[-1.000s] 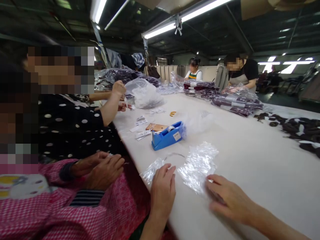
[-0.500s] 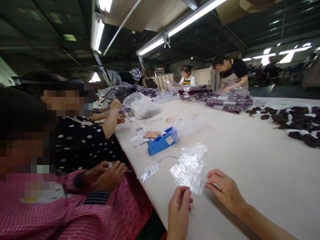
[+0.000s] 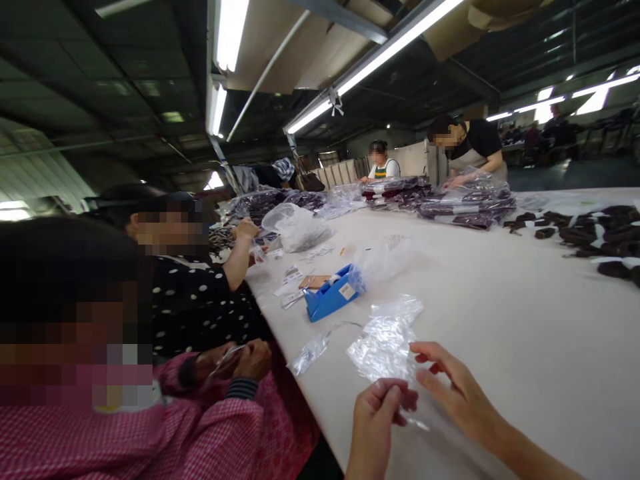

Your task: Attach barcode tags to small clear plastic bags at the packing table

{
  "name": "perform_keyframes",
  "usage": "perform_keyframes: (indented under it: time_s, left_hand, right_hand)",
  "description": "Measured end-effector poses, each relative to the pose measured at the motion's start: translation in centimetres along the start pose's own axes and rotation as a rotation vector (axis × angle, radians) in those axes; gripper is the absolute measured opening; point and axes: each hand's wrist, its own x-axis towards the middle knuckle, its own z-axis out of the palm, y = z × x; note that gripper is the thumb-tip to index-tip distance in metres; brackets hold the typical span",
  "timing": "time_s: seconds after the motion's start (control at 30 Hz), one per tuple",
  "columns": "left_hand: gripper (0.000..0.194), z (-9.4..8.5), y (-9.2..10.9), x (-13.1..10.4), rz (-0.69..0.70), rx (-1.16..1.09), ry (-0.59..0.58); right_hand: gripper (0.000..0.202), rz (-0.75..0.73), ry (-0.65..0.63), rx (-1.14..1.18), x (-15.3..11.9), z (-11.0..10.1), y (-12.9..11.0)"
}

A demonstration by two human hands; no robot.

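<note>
My left hand [image 3: 380,417] is at the near edge of the table, its thumb and fingers pinched on a small clear plastic bag [image 3: 417,423] that shows as a faint shine below the fingertips. To its right, my right hand [image 3: 457,393] has thumb and forefinger apart with nothing visible between them. Just beyond both hands lies a spread pile of clear plastic bags [image 3: 385,337]. A smaller clear bag [image 3: 309,353] lies left of the pile. Behind it stands a blue tape dispenser [image 3: 333,293].
Two people sit close on the left, one in a pink checked top [image 3: 210,433]. White plastic bags [image 3: 297,227] and wrapped purple bundles [image 3: 465,203] lie across the table [image 3: 500,313]. Dark brown bundles [image 3: 600,233] are at the right. Two more people are at the far side.
My left hand has moved right, closer to my right hand, and a shiny bit of plastic now shows below it. My right hand's thumb and forefinger have spread. The view has shifted left.
</note>
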Motion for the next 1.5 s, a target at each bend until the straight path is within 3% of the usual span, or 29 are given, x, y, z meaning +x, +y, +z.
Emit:
perform_keyframes:
  time_s: [0.1, 0.2, 0.4, 0.6, 0.7, 0.9, 1.03, 1.13, 1.27, 1.4, 1.5]
  left_hand:
    - [0.025, 0.0, 0.4, -0.6, 0.009, 0.063, -0.112]
    - [0.025, 0.2, 0.7, -1.0, 0.019, 0.113, -0.164]
    - [0.031, 0.6, 0.9, -0.9, 0.002, 0.065, 0.011]
    - [0.029, 0.4, 1.3, -1.0, 0.027, 0.125, 0.086]
    - [0.029, 0.1, 1.4, -1.1, 0.01, 0.117, 0.077]
    - [0.029, 0.3, 1.9, -1.4, 0.007, 0.126, 0.039]
    - [0.023, 0.7, 2.3, -1.7, 0.002, 0.134, -0.012]
    - [0.019, 0.5, 2.3, -2.1, -0.017, 0.134, -0.048]
    - [0.013, -0.2, 1.6, -2.4, -0.005, 0.183, -0.101]
    - [0.029, -0.7, 0.3, -2.1, 0.013, 0.215, -0.103]
    - [0.044, -1.0, -0.3, -1.7, 0.032, 0.183, -0.106]
  right_hand:
    - [0.032, 0.192, -0.121, 0.271, 0.4, 0.0, -0.7]
    - [0.021, 0.264, -0.175, 0.368, 0.6, 0.3, -1.3]
    - [0.02, 0.262, -0.055, 0.368, 0.7, 0.5, -2.0]
    - [0.021, 0.253, -0.086, 0.382, 0.5, 0.5, -1.7]
    - [0.025, 0.182, -0.066, 0.336, 0.4, -0.1, -2.0]
    - [0.023, -0.256, -0.182, -0.101, 0.1, -1.2, -3.4]
    - [0.03, -0.36, -0.234, -0.314, -0.2, -1.5, -4.0]
    - [0.019, -0.349, -0.301, -0.368, -0.3, -1.6, -4.0]
    - [0.007, -0.2, -0.379, -0.31, -0.6, -1.8, -3.2]
    - [0.01, -0.068, -0.419, -0.242, -1.0, -1.7, -2.3]
    - [0.011, -0.105, -0.445, -0.247, -1.1, -1.5, -2.2]
